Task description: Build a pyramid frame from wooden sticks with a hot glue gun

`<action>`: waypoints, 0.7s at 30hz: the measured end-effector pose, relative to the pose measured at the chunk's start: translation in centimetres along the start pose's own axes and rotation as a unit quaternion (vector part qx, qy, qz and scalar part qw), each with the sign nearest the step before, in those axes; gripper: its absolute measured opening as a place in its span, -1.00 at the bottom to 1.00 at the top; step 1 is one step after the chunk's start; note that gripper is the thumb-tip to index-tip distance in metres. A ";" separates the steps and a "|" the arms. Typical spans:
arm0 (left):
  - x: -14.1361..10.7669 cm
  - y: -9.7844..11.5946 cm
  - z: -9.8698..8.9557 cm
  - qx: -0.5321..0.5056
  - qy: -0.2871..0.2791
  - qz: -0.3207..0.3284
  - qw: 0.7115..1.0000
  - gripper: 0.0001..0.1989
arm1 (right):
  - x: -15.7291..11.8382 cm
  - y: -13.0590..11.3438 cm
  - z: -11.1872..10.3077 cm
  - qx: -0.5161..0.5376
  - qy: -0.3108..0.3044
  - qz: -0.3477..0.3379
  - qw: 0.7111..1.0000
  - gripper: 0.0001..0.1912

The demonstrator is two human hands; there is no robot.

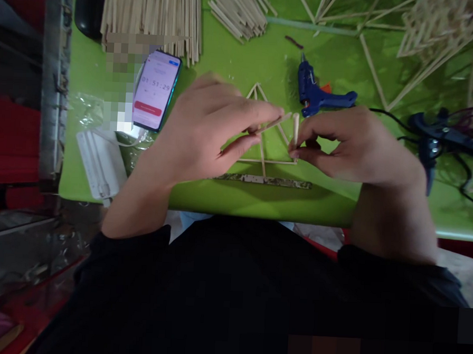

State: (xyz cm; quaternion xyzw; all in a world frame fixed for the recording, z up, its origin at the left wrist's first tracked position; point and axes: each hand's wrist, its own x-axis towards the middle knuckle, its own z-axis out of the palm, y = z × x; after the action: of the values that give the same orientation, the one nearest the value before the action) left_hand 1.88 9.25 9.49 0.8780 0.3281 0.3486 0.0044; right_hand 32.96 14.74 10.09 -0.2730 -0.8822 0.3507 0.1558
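Left grip [207,128] pinches one stick [274,123]; right grip [349,143], seemingly, a second stick [295,128].

Smartphone [157,91] lies face up on green tabletop [234,60], display at 01:51:29 (red button under the digits). White power bank [98,162] sits near it, closer to the person, with white cable [124,144] curving alongside. Crumpled clear plastic [85,108] beside both. Black rounded object [89,8] at the table's far-left corner, cut off by the view. Purple-red wires [471,121] far right.
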 end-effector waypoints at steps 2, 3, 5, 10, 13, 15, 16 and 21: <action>0.0 0.0 0.0 -0.001 -0.003 0.000 1.000 -0.64 | 0.0 -0.1 0.0 -0.003 0.000 0.007 1.000 -0.92; 0.0 0.0 0.0 -0.001 -0.002 0.002 1.000 -0.63 | 0.1 -0.2 0.0 -0.003 -0.001 0.010 1.000 -0.92; 0.0 -0.1 0.2 -0.001 0.005 0.008 1.000 -0.64 | 0.1 -0.2 0.1 -0.003 -0.002 0.016 1.000 -0.92; -0.2 -0.2 0.6 -0.016 0.040 0.014 0.999 -0.67 | 0.2 0.1 0.1 0.002 0.005 -0.011 1.000 -0.91; -0.5 -0.3 0.7 -0.022 0.025 -0.006 0.999 -0.67 | 0.3 0.3 0.1 0.008 0.011 -0.035 0.999 -0.87; -0.8 -0.5 0.7 -0.022 0.001 -0.016 1.000 -0.69 | 0.4 0.3 0.0 0.006 0.007 -0.040 0.999 -0.87; -0.9 -0.6 0.7 -0.021 -0.012 -0.020 1.000 -0.70 | 0.4 0.2 0.0 0.002 0.000 -0.037 0.999 -0.88; -0.9 -0.5 0.4 -0.038 -0.030 -0.032 0.998 -0.69 | 0.2 0.1 -0.2 -0.004 -0.012 -0.039 0.999 -0.90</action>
State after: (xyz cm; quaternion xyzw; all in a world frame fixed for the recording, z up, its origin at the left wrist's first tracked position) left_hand 1.36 9.22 8.49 0.8765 0.3421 0.3337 0.0589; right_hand 32.91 15.06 10.14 -0.2350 -0.8951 0.3445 0.1579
